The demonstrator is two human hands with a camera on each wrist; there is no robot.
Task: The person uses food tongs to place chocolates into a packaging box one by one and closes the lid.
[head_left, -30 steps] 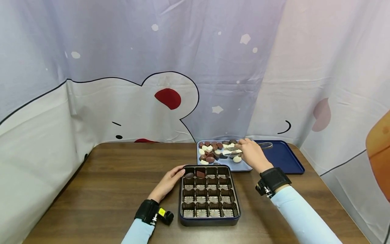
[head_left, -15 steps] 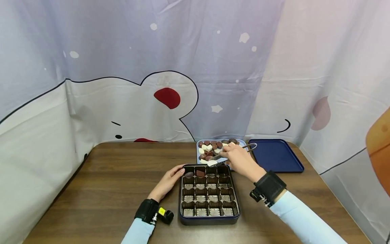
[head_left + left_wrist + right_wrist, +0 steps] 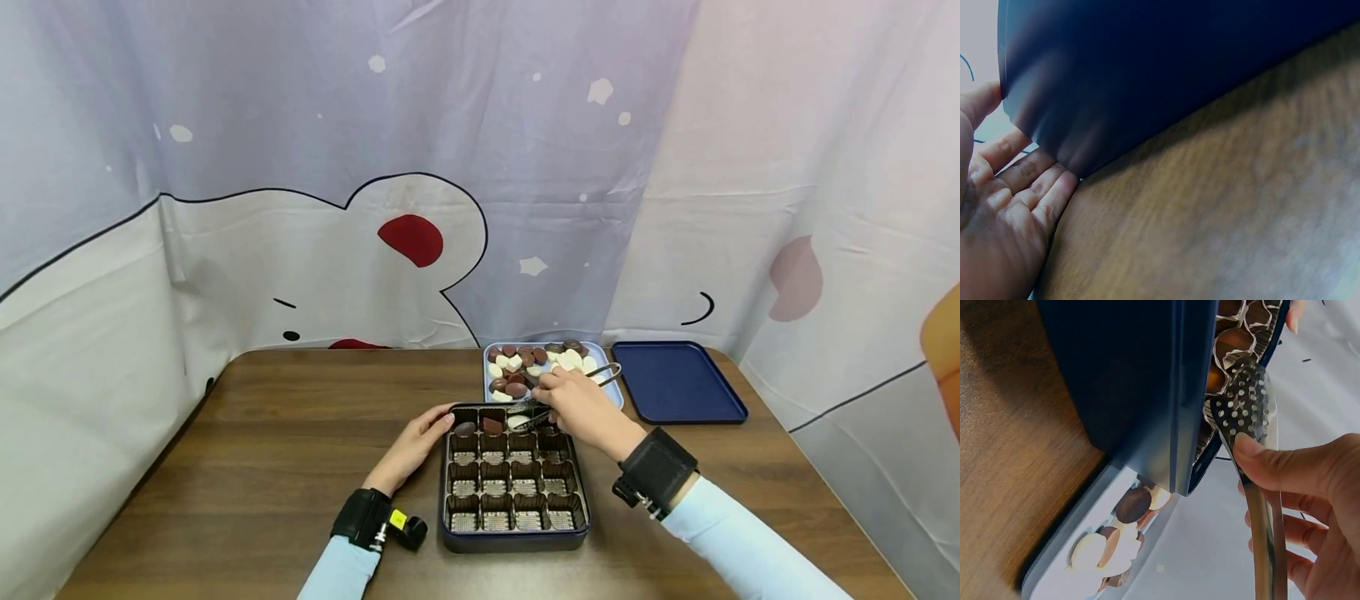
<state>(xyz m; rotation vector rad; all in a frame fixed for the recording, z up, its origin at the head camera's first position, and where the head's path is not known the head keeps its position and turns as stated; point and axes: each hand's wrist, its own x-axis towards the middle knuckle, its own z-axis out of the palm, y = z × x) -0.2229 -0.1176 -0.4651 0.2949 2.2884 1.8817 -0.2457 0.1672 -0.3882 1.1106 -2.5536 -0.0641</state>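
Your right hand (image 3: 585, 410) pinches the tongs (image 3: 1264, 525); your left hand (image 3: 408, 450), uncurled, touches the box (image 3: 517, 544). Uneven release may misplace the white piece (image 3: 516, 422) just left of your right hand.

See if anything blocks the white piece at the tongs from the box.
Nothing visible does. The right hand holds the tongs; the white piece is at their tips, third from left in the back row of the box.

The right hand (image 3: 588, 410) grips tongs (image 3: 535, 420), their tips at a white piece (image 3: 516, 422) just left of it; the left hand (image 3: 408, 448) touches the box (image 3: 516, 543) to its right.
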